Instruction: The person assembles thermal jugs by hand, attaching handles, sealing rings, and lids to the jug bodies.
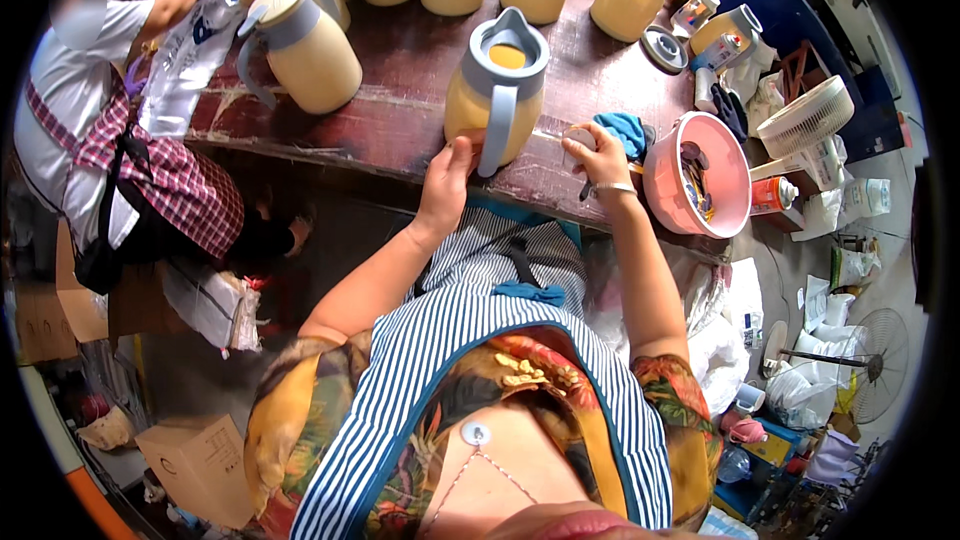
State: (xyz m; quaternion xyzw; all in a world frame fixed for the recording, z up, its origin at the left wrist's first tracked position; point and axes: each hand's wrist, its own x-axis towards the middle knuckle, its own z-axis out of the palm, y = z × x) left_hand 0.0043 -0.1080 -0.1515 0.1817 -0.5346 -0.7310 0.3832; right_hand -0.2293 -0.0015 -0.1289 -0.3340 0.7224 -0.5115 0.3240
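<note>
A cream vacuum jug [460, 100] with a grey-blue collar and handle stands upright before me at the table's front edge. Its top has no lid, and an orange-yellow inside shows through the mouth. My left hand [450, 180] grips the jug low down, beside the handle; some of its fingers are hidden behind the body. Right of the jug, my right hand [603, 158] hovers near the table edge, fingers closed in a pinch. A small dark piece sticks out beneath it, too small to name. A blue cloth [622, 133] lies just beyond that hand.
More cream jugs [312, 65] line the table's far side. A pink basin [697, 230] with small parts sits at the right edge, near a round grey lid [664, 48], spray cans and a white fan basket [806, 116]. A co-worker [150, 160] in a checked apron is at left.
</note>
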